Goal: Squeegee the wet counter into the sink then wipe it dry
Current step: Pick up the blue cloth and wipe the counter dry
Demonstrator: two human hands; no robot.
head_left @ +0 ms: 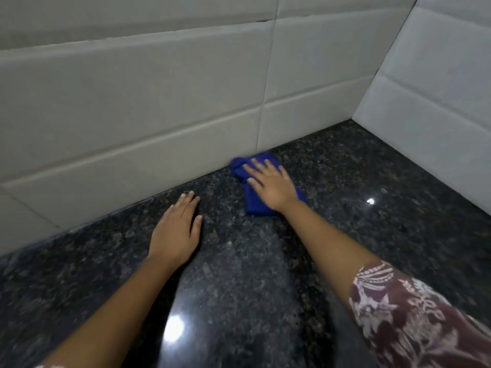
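Looking down from my head, the bench point(265, 274) is polished dark granite, black speckled with grey and brown, glossy enough to throw back two bright spots of light. Behind it runs a wall of long, pale grey rectangular tiles point(132, 102) with raised edges, meeting a second tiled wall at a corner on the right.

My right hand point(271, 187) lies flat and open, fingers spread, palm pressed down on a blue cloth point(256, 204); I am not gripping it, only pinning it to the stone. The cloth is deep royal blue, soft and bunched into a rough oblong with a crumpled knot at its far end. It sits near the back of the bench, its far end just beside the foot of the tiled wall. Its long axis runs from that wall toward me.

My left hand point(176, 232) rests open and empty on the bare granite, fingers together, pointing at the wall. A maroon sleeve point(414, 320) with a white pattern covers my right upper arm.
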